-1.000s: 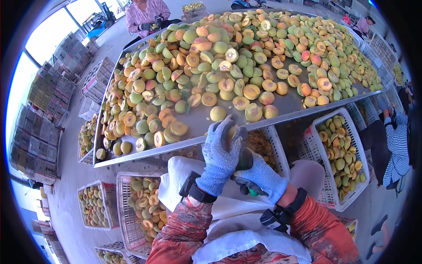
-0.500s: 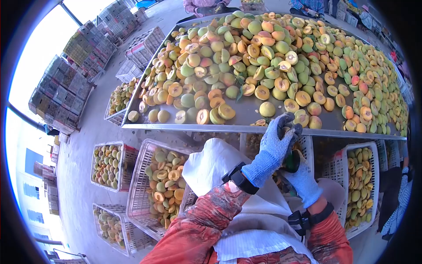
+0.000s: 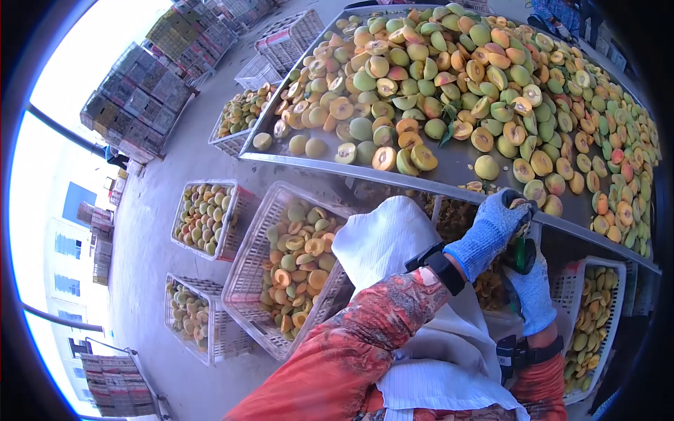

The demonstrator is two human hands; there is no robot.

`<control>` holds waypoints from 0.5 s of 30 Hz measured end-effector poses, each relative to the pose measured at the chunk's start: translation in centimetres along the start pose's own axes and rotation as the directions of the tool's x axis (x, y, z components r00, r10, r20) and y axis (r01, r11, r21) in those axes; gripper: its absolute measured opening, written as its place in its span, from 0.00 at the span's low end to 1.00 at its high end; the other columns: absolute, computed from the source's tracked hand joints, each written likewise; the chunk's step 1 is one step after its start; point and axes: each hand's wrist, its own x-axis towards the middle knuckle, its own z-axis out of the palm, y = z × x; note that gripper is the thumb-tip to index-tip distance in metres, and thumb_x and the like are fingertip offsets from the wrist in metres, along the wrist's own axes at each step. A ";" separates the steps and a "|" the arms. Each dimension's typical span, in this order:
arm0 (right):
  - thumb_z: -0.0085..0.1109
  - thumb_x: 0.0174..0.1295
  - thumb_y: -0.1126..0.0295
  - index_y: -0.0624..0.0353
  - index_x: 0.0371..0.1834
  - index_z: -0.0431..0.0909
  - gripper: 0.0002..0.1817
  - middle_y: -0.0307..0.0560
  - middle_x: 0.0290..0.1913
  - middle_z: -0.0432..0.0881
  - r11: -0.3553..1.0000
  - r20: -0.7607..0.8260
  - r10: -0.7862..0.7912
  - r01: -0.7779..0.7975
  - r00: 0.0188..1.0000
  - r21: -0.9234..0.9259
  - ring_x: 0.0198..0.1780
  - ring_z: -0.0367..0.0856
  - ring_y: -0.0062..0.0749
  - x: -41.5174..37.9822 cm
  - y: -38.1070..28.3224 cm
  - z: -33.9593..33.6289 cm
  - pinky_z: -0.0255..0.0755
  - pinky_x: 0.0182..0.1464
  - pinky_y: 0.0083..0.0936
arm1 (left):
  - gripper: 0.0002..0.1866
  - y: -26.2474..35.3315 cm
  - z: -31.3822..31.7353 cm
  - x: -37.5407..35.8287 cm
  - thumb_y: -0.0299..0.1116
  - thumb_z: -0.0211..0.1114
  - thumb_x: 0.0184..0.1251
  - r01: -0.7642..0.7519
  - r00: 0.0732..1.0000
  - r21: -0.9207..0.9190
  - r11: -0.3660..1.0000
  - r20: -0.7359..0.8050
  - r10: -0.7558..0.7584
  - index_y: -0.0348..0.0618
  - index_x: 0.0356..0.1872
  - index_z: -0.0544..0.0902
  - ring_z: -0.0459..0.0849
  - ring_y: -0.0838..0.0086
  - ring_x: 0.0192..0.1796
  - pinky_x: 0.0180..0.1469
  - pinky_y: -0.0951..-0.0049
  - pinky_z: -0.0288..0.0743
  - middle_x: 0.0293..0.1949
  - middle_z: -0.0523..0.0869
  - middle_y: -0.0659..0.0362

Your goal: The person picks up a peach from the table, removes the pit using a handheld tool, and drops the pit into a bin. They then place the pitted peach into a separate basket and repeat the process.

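Observation:
My left hand [image 3: 493, 228], in a blue knit glove with dark fingertips, is at the table's near edge. Its fingers are curled closed, and what they hold is hidden. Just below, my right hand [image 3: 531, 284], gloved alike, is wrapped round a green-handled tool [image 3: 520, 254] whose working end I cannot make out. Beyond both hands, a metal-topped table [image 3: 449, 172] bears a big heap of green and orange stone fruit [image 3: 421, 91], many cut in half with pits showing. A white cloth [image 3: 386, 235] lies over my lap beneath my forearms.
Left of my lap a white plastic crate [image 3: 235, 281] holds halved fruit. Further left stand two more fruit crates [image 3: 242, 228] [image 3: 217, 330]. Another crate [image 3: 611, 330] is at my right. Stacked crates [image 3: 137, 102] line the far left. A person [image 3: 558, 17] sits across the table.
My view has turned, so the table and crates appear tilted and shifted right. Both hands stay close together by the table edge; the green tool's handle shows more clearly.

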 end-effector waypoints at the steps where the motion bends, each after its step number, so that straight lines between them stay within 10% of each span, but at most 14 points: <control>1: 0.64 0.47 0.78 0.62 0.50 0.69 0.24 0.43 0.39 0.78 1.000 0.002 -0.009 0.009 1.000 0.000 0.37 0.78 0.25 0.1 0.7 0.7 0.75 0.37 0.21 | 0.14 -0.3 -0.3 -0.1 0.31 0.65 0.55 -0.007 1.000 0.002 1.000 -0.004 0.007 0.35 0.41 0.79 0.80 0.75 0.36 0.43 0.75 0.74 0.36 0.85 0.56; 5: 0.63 0.47 0.78 0.61 0.51 0.68 0.25 0.44 0.35 0.78 0.988 0.111 -0.018 0.000 0.994 0.153 0.34 0.77 0.24 -1.5 -2.0 0.5 0.74 0.36 0.20 | 0.15 -0.1 -1.6 -1.5 0.34 0.68 0.51 -0.281 0.955 0.299 0.912 -0.012 0.298 0.40 0.40 0.81 0.82 0.65 0.37 0.43 0.70 0.75 0.34 0.83 0.52; 7: 0.63 0.48 0.76 0.61 0.51 0.68 0.24 0.43 0.34 0.78 0.778 0.340 0.279 -0.419 0.898 0.468 0.33 0.76 0.22 -2.2 -4.5 -0.5 0.74 0.37 0.20 | 0.16 2.9 -2.5 -1.5 0.37 0.69 0.50 -0.674 0.734 0.437 0.595 0.306 0.606 0.40 0.39 0.81 0.82 0.59 0.37 0.42 0.65 0.75 0.34 0.82 0.52; 9: 0.63 0.49 0.74 0.61 0.50 0.69 0.23 0.42 0.33 0.77 0.810 0.361 0.226 -0.380 0.905 0.446 0.30 0.75 0.21 -1.1 -3.7 -0.9 0.74 0.32 0.19 | 0.16 4.0 -1.4 -0.9 0.39 0.69 0.50 -0.626 0.778 0.455 0.634 0.298 0.553 0.40 0.37 0.82 0.81 0.56 0.37 0.43 0.64 0.75 0.34 0.82 0.52; 12: 0.61 0.49 0.76 0.59 0.49 0.69 0.22 0.42 0.32 0.77 0.912 0.024 -0.386 0.385 0.922 -0.142 0.25 0.75 0.20 0.9 -0.3 0.2 0.70 0.23 0.16 | 0.14 4.3 0.3 -0.6 0.43 0.68 0.51 -0.297 0.942 0.399 0.868 -0.029 0.335 0.41 0.31 0.83 0.83 0.65 0.33 0.38 0.67 0.75 0.29 0.83 0.55; 13: 0.61 0.49 0.76 0.59 0.49 0.69 0.22 0.42 0.32 0.77 0.911 0.023 -0.386 0.385 0.922 -0.145 0.25 0.75 0.20 0.7 -0.7 0.1 0.70 0.23 0.16 | 0.14 4.0 -0.2 -0.1 0.43 0.68 0.51 -0.299 0.941 0.396 0.868 -0.028 0.337 0.41 0.31 0.83 0.83 0.65 0.33 0.38 0.67 0.75 0.29 0.83 0.55; 15: 0.63 0.48 0.75 0.59 0.50 0.69 0.23 0.42 0.34 0.78 0.947 0.112 0.129 -0.156 0.985 0.281 0.27 0.75 0.20 -1.2 -3.9 0.0 0.71 0.25 0.16 | 0.14 3.2 -1.1 1.6 0.40 0.66 0.53 -0.123 0.966 0.001 0.992 0.229 0.119 0.37 0.30 0.84 0.82 0.74 0.27 0.32 0.74 0.75 0.24 0.84 0.56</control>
